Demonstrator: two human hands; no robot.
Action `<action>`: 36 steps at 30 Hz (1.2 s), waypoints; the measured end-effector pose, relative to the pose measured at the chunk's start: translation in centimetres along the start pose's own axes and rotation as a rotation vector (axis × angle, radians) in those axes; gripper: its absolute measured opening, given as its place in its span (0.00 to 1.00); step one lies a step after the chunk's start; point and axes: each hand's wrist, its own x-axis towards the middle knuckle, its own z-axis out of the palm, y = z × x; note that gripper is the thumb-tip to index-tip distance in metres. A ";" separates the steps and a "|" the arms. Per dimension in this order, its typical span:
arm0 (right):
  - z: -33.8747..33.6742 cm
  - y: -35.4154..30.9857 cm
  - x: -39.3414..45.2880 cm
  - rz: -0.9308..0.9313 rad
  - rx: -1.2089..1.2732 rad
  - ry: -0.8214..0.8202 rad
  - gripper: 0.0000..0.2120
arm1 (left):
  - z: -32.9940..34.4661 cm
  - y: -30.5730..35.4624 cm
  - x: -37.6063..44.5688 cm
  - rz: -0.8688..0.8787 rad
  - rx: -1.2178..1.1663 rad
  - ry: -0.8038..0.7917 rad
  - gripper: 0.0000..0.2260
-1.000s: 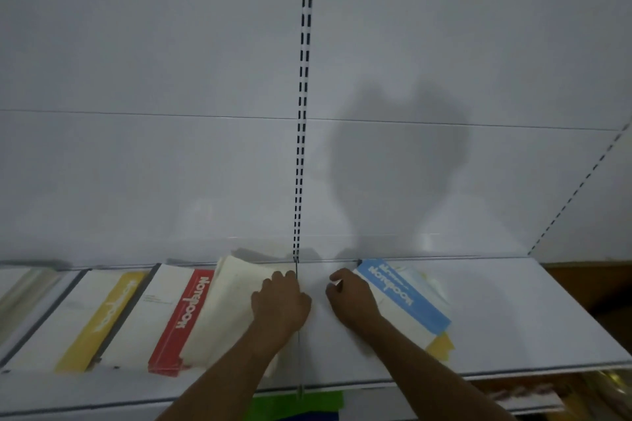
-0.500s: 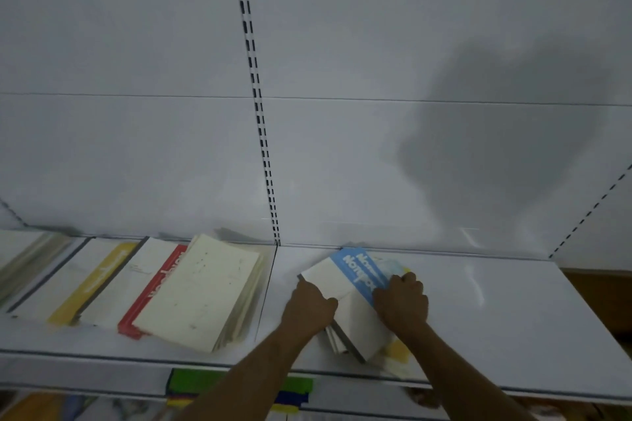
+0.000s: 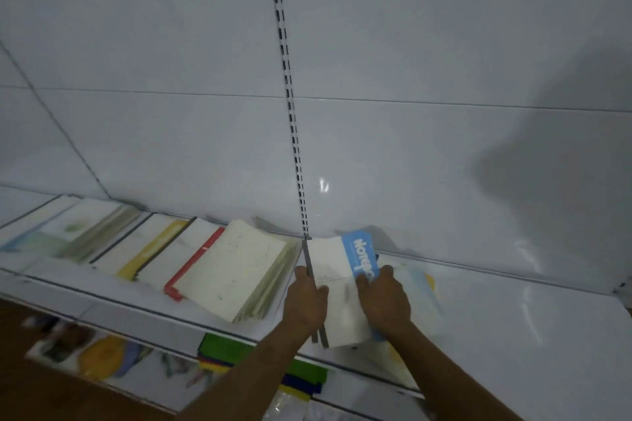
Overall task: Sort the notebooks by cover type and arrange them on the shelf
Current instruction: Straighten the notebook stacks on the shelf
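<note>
Head view, both hands' grip closed on blue-band "Notebook" stack (image 3: pixel 345 284), left hand (image 3: pixel 305 301), right hand (image 3: pixel 384 301)

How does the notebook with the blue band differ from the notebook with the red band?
The blue-band notebook is gripped by both hands, the left hand and the right hand; no hand touches the red-band notebook. A cream notebook overlaps the red-band one, while the blue-band one lies on top of its pile. The blue-band one sits right of the slotted upright, the red-band one left of it. Both have white covers with one coloured band.
</note>
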 end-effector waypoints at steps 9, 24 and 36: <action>7.5 -15.8 -3.5 -0.214 0.270 -0.160 0.16 | -14.1 -5.4 -1.4 -0.053 -0.259 0.374 0.16; 31.6 -40.9 -27.2 -0.636 0.206 -0.635 0.15 | -42.8 -30.7 -14.0 -0.149 -0.416 0.674 0.34; 47.1 -50.9 -38.5 -0.782 0.081 -0.928 0.17 | -54.4 -44.4 -17.8 -0.292 -0.527 0.884 0.32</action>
